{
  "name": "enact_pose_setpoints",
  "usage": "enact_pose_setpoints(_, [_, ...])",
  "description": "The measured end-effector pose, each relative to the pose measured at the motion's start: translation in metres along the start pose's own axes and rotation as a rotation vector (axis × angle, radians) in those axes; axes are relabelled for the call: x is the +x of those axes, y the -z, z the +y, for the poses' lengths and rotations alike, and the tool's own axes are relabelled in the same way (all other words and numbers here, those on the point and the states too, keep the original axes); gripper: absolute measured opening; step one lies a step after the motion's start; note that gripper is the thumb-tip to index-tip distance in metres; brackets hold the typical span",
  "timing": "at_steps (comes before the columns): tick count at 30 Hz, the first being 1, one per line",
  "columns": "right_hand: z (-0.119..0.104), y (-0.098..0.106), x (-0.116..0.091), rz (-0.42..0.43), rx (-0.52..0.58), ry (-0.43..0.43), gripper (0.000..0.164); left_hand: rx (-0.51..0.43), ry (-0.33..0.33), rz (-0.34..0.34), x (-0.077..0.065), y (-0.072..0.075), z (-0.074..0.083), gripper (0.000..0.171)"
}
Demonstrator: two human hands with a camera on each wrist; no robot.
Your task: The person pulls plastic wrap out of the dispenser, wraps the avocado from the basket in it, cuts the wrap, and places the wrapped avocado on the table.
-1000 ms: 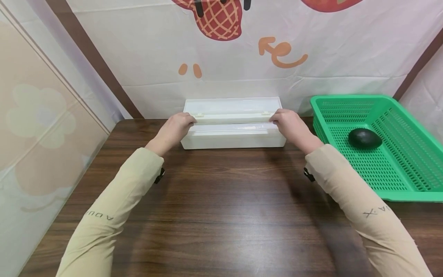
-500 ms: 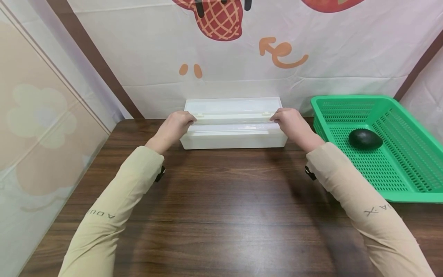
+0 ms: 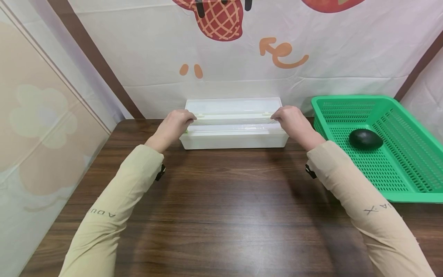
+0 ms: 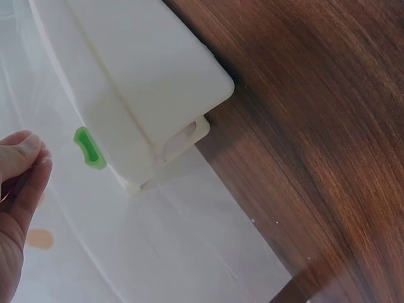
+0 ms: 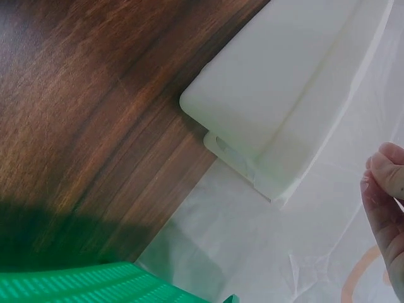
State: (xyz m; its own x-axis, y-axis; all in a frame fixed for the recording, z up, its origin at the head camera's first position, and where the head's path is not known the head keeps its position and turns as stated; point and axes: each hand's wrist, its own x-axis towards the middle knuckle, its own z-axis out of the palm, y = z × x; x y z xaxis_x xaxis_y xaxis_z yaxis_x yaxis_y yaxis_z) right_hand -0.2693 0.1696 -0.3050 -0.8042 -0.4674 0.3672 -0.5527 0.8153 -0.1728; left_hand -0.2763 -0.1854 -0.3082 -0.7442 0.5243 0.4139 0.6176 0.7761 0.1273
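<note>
white box: long, sitting at the far side of the tabletop [image 3: 221, 200], right in front of the printed cloth backdrop [image 3: 149, 34]. box [image 3: 233, 141] is between the 2 hands, with its lid [image 3: 233, 104] tipped up at the back
clear film: thin, shiny stuff [image 3: 242, 127] over the box opening, stretching between the hands – really hard to see where its edges run
left hand: [image 3: 174, 125] thumb and fingertips pinched together on the film, just beside the box's left end
right hand: [image 3: 294, 123] same deal on the other side – thumb and fingertips together, a little glint of film at the tips, near the box's right end
green clip: small bit [image 4: 90, 148] on the edge of the box, close to the left hand
green basket: plastic, full of slots, over on the right of the tabletop, its rim [image 3: 412, 197] well apart from the box's right end
dark thing: 1 smooth, egg-shaped, blackish item [image 3: 365, 139] lying on the basket floor
sleeves: 2 beige ones, left [image 3: 107, 200] and right [image 3: 349, 192], both with dark lettering
</note>
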Motion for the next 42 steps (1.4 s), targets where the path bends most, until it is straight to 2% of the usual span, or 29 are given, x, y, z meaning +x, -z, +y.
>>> enact_pose_setpoints(10, [-0.001, 0.004, 0.001, 0.044, -0.022, 0.009, 0.018, -0.008, 0.015, 0.011, 0.003, 0.003, -0.001, 0.013])
enact_pose_setpoints(25, [-0.001, 0.009, 0.002, 0.047, 0.008, 0.011, 0.019, -0.024, 0.016, 0.025, 0.005, 0.007, -0.001, 0.013])
enact_pose_setpoints(42, [-0.001, 0.013, 0.004, 0.040, -0.007, -0.008, 0.020, -0.004, 0.025, 0.020, 0.007, 0.012, 0.000, 0.013])
